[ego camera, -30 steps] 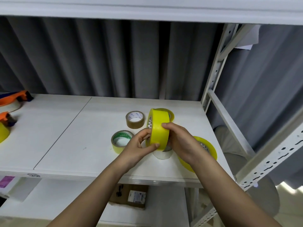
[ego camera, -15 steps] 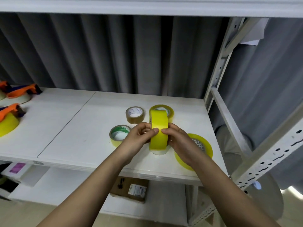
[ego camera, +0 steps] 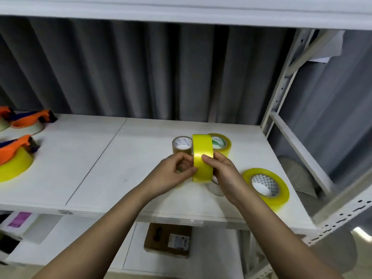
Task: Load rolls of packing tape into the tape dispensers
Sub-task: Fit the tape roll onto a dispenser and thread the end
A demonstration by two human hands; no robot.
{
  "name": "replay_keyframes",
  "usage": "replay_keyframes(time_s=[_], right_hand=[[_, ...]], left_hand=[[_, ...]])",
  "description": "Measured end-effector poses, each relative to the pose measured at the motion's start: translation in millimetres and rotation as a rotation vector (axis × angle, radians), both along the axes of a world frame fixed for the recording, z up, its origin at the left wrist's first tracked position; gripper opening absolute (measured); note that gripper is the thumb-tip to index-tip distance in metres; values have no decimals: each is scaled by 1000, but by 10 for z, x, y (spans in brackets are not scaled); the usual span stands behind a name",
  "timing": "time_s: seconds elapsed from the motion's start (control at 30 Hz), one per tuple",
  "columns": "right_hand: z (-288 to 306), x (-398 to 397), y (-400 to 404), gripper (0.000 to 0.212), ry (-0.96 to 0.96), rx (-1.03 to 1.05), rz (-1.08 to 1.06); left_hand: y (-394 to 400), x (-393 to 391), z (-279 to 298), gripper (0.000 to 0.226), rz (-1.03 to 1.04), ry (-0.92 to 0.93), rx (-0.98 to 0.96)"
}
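A yellow tape roll (ego camera: 202, 152) stands on edge above the white shelf (ego camera: 96, 168), held between both hands. My left hand (ego camera: 173, 174) grips its left side with curled fingers, and my right hand (ego camera: 223, 170) grips its right side with the thumb on the outer face. Behind it lie a brown roll (ego camera: 180, 144) and a yellow roll with a green core (ego camera: 221, 142). A large yellow roll (ego camera: 265, 186) lies flat at the right. Two orange tape dispensers (ego camera: 30, 119) (ego camera: 12, 150) with rolls in them sit at the far left.
A clear roll (ego camera: 214, 188) lies partly hidden under my right wrist. A white shelf post (ego camera: 281, 85) rises at the right. A cardboard box (ego camera: 169, 240) lies on the lower shelf. Grey curtain hangs behind.
The view has shifted left, showing more of the dispensers. Both hands have turned the yellow roll slightly, and the green-cored roll at the left is now hidden behind my left hand.
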State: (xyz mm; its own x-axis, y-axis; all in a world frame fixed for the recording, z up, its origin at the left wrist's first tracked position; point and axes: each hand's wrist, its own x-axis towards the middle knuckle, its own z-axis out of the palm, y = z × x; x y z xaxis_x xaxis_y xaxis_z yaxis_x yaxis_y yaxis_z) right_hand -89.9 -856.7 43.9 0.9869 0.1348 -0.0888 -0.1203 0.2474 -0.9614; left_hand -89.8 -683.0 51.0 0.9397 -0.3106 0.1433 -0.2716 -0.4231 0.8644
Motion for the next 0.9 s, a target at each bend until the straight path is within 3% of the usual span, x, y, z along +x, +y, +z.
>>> replay_keyframes(time_s=[0.07,0.17,0.27,0.37,0.53,0.67,0.77,0.9], right_hand=[[43,53,677,23,-18,-11,-46],[117,52,963,42,-37,-45,-54],[123,60,894,18,-30,-37,-82],[74,95,933,14,-12,-38,-83],[150,173,1394,9,15,-79,-64],[120,243,1602,20,27,-120,-18],[104,274,1750,6,24,-57,44],[146,284,2028,8,7,-56,81]], left_hand=[[814,164,21,12,13,-85,165],[1260,329,58,20,123,-317,648],[1227,462,57,29,174,-445,874],[1278,593,22,31,206,-484,1047],[1653,696,-46,31,251,-461,1114],[1797,639,-153,33,278,-416,1109],[1922,559,-191,34,308,-397,1108],[2162,475,-151,35,345,-390,1109]])
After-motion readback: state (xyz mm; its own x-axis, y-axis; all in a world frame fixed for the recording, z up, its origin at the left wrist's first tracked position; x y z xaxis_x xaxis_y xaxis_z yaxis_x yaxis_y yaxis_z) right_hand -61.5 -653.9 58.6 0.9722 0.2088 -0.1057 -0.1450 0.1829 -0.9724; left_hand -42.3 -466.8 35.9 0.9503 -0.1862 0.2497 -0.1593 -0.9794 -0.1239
